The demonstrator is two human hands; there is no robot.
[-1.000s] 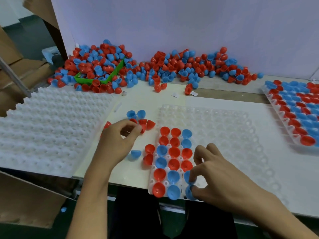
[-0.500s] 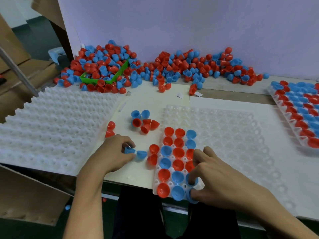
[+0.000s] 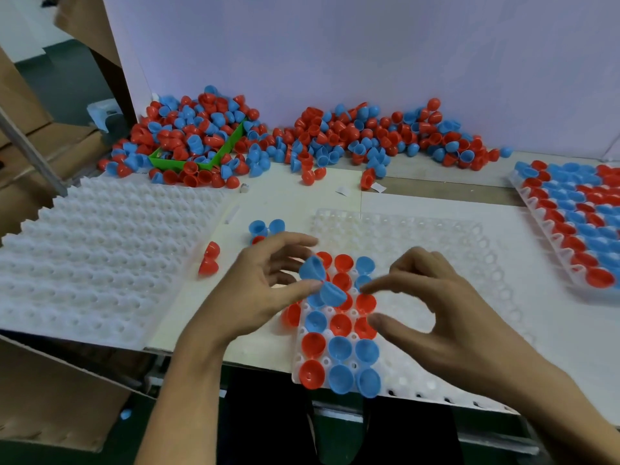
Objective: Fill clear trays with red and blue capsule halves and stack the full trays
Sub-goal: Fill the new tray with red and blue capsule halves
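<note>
Two blue capsule halves [image 3: 322,283] pinched at left hand [image 3: 265,290] fingertips, held just above filled columns of clear tray [image 3: 436,250]. Right hand [image 3: 446,317] held apart, fingers loosely spread, nothing gripped, reaching toward halves. Empty pockets lay rightward, under right hand, which was judged nearer. Loose supply heaped at table's far edge.

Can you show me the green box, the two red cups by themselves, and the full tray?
Green box [image 3: 224,152], head view, its right wall.
Two red cups [image 3: 209,259], head view, where the pair meet.
Full tray [image 3: 550,237], head view, its clear left rim.
</note>
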